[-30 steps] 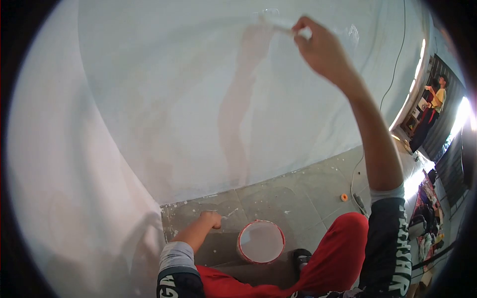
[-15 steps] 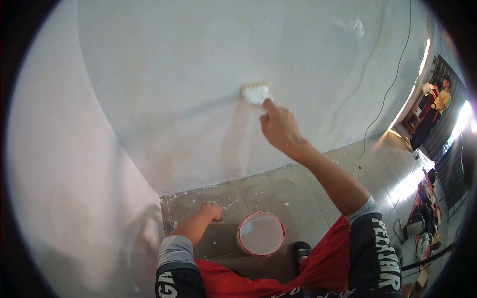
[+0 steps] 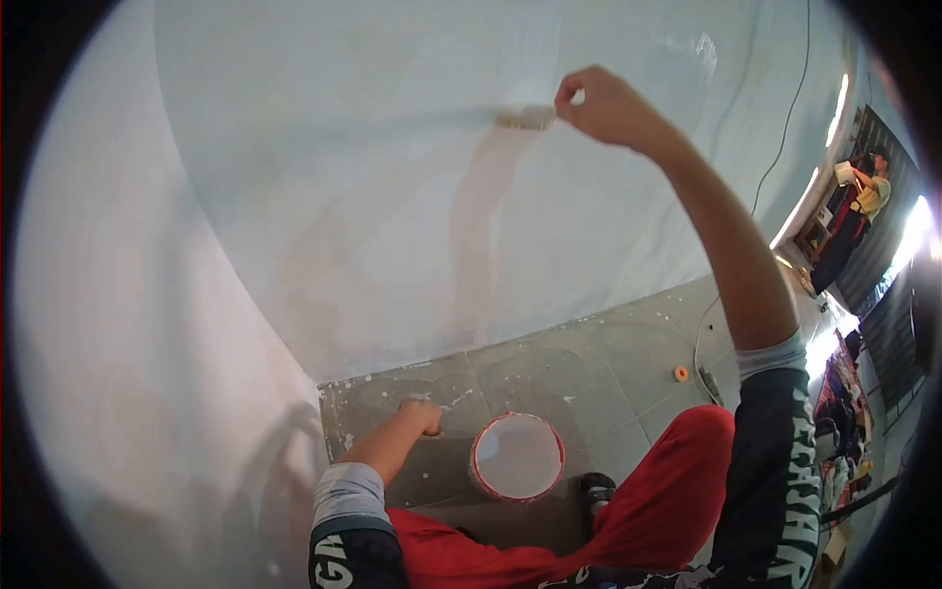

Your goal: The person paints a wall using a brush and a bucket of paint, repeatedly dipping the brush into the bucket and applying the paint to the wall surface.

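My right hand (image 3: 606, 108) is raised in front of the pale wall (image 3: 373, 196), its fingers pinched around the handle end of a wide paintbrush (image 3: 527, 118). The brush lies against or very near the wall; exact contact is hard to make out. Low at the left, my left hand (image 3: 422, 416) is curled into a fist, and nothing shows sticking out of it. Just right of that fist stands a round bucket (image 3: 473, 471) with a red-marked rim and whitish paint (image 3: 520, 456) inside, apart from the hand.
A second wall (image 3: 108, 294) meets the painted one in a corner at left. Paint spots mark the tiled floor (image 3: 599, 358). An orange ring (image 3: 681, 374) and a cable (image 3: 782, 147) lie to the right. Farther off, a person (image 3: 863, 206) stands near piled clutter (image 3: 839, 432).
My right hand and the paintbrush have moved up the wall, the hand also to the right. The orange ring has come into sight. My left hand and the bucket stay nearly in place.
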Demonstrator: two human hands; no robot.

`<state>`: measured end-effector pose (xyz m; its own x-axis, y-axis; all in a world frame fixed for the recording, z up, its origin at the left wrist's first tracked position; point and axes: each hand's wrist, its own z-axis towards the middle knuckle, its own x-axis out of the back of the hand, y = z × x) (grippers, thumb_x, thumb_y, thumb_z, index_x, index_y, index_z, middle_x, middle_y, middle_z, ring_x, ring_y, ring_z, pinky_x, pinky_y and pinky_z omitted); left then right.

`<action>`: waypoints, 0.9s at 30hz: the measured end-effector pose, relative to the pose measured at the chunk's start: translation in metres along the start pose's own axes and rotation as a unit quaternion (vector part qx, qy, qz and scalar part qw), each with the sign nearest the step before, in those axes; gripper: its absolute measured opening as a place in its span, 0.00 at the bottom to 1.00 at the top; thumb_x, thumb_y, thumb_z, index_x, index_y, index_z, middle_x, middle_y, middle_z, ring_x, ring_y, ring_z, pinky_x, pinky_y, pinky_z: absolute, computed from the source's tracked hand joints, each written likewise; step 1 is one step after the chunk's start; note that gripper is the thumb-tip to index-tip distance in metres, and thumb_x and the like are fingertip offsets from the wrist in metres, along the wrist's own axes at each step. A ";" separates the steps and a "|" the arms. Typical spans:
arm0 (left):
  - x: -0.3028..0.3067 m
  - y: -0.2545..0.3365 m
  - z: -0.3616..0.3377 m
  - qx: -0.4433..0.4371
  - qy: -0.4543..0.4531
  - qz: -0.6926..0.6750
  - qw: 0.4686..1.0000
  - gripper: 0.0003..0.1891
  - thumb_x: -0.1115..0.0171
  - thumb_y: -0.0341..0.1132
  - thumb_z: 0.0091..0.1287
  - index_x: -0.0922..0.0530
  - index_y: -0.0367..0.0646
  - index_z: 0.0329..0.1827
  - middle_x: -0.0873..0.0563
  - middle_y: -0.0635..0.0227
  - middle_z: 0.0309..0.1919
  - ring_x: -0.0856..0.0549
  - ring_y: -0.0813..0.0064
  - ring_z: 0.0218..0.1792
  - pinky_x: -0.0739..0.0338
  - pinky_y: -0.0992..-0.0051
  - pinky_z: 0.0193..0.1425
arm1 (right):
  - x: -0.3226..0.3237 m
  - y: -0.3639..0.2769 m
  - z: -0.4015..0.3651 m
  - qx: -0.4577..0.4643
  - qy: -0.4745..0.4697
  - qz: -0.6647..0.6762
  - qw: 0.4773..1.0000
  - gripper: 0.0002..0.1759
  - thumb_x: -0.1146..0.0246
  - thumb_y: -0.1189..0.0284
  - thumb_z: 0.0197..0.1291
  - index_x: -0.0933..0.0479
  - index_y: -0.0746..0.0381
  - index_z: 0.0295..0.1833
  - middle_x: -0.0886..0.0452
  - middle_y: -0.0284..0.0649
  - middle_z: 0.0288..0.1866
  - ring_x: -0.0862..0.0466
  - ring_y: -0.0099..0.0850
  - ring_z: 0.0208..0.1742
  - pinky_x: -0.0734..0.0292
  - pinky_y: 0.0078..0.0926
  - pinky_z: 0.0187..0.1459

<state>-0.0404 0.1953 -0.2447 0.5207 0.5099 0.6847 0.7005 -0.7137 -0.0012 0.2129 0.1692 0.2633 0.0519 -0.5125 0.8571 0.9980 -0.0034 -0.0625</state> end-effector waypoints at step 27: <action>-0.005 0.005 0.001 -0.019 -0.032 -0.010 0.999 0.23 0.37 0.41 0.61 0.18 0.49 0.61 0.17 0.63 0.62 0.18 0.59 0.62 0.20 0.53 0.59 | -0.253 -0.019 -0.177 -0.123 -0.014 0.177 0.976 0.15 0.40 0.74 0.58 0.23 0.64 0.51 0.18 0.61 0.35 0.16 0.59 0.36 0.22 0.52 0.39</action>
<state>-0.0385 0.1897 -0.2489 0.5375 0.5538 0.6360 0.6927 -0.7200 0.0415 0.1742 0.1474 -0.0428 0.3963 -0.4950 0.7733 0.8791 -0.0382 -0.4750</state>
